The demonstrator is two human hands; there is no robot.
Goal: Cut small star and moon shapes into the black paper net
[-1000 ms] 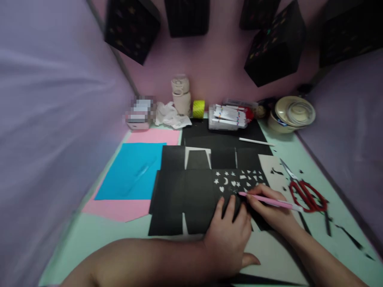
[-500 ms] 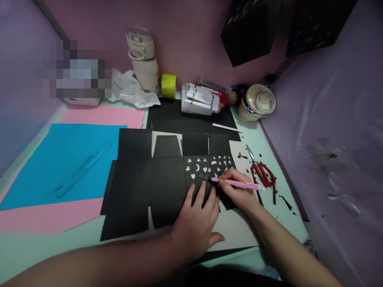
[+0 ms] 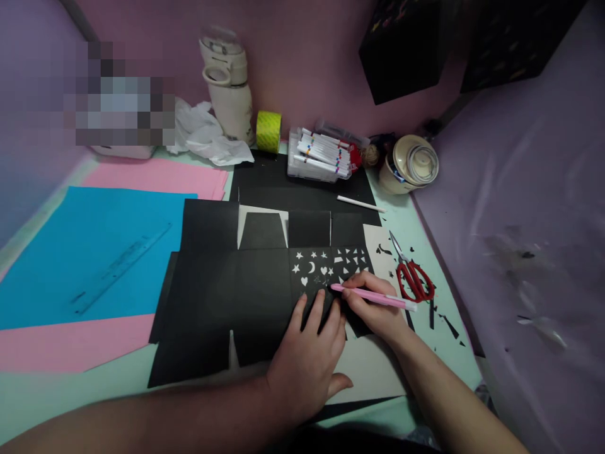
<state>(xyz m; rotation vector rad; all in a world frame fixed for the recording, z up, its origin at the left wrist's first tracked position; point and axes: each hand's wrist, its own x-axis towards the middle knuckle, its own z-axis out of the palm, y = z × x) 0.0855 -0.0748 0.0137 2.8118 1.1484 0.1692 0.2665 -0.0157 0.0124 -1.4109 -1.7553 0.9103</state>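
A large sheet of black card (image 3: 255,284), cut into flaps and panels, lies flat on the table. One panel has star, moon and heart cut-outs (image 3: 312,267); the panel beside it has small angular ones. My left hand (image 3: 312,353) rests flat on the card with its fingers spread, just below the cut-outs. My right hand (image 3: 375,306) grips a pink craft knife or pen (image 3: 371,296), whose kind I cannot make out for certain. Its tip meets the card by the faint star outlines, near my left fingertips. Off-white card (image 3: 373,362) shows underneath.
Red-handled scissors (image 3: 414,281) and black scraps lie at the right. Boxed markers (image 3: 321,154), yellow tape (image 3: 269,131), a cream bottle (image 3: 229,94) and a lidded mug (image 3: 409,164) stand along the back. A ruler (image 3: 123,268) lies on blue paper (image 3: 94,233) at the left.
The camera view has shifted slightly. The pink tool's tip has moved a little left and down across the card; my left hand stays almost where it was.
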